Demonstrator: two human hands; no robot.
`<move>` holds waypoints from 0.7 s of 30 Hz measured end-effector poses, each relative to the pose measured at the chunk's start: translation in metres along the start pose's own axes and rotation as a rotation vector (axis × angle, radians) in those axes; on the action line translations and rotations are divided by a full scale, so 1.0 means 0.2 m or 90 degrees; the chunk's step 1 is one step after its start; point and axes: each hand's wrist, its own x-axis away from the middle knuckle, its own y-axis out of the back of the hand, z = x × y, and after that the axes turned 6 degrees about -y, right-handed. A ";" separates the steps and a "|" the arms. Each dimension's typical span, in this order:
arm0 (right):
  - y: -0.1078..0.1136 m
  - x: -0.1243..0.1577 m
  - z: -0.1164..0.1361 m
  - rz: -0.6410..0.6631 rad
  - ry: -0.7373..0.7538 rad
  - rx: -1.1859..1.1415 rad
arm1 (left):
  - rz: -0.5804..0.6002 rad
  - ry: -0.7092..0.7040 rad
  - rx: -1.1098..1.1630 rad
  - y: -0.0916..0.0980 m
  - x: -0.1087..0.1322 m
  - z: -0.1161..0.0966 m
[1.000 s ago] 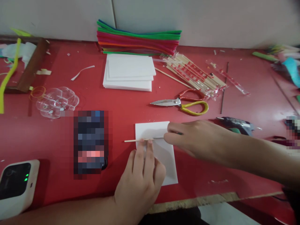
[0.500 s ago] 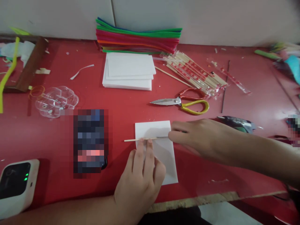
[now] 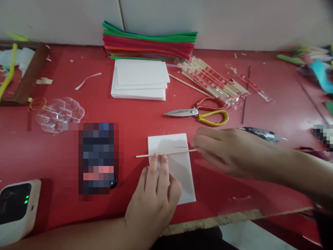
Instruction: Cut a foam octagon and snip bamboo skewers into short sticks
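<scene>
A pale wooden stick (image 3: 177, 152) lies across a white sheet (image 3: 179, 177), its left end past the edge. My left hand (image 3: 156, 198) presses it down with two outstretched fingertips; the other fingers are bent. My right hand (image 3: 215, 147), slightly blurred, is closed at the sheet's right edge. A thin, dark metal tool (image 3: 181, 147) sticks out leftward from its fingers, just above the stick. Most of that tool is hidden in the hand. The stick's right end reaches my right fingertips; whether they touch it I cannot tell.
Behind are scissors (image 3: 195, 113), a stack of white sheets (image 3: 140, 76), wrapped chopsticks (image 3: 215, 81) and coloured pipe cleaners (image 3: 151, 43). A blurred-out phone (image 3: 97, 159) and clear flower-shaped case (image 3: 61, 114) lie left. A glue gun (image 3: 262, 134) lies behind my right wrist.
My right hand has moved slightly right and up. The metal tool has come off the stick and now shows above it. More of the stick is visible. My left hand stays pressed on it.
</scene>
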 end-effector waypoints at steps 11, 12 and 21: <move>-0.18 0.10 -0.01 0.083 -0.125 -0.043 | 0.025 -0.007 0.014 -0.01 0.03 0.00; -0.18 0.11 -0.02 0.076 -0.130 -0.051 | 0.018 -0.008 0.020 0.00 0.03 0.00; -0.13 0.18 -0.11 -0.052 -0.254 -0.084 | 0.166 -0.101 0.137 0.15 -0.06 0.35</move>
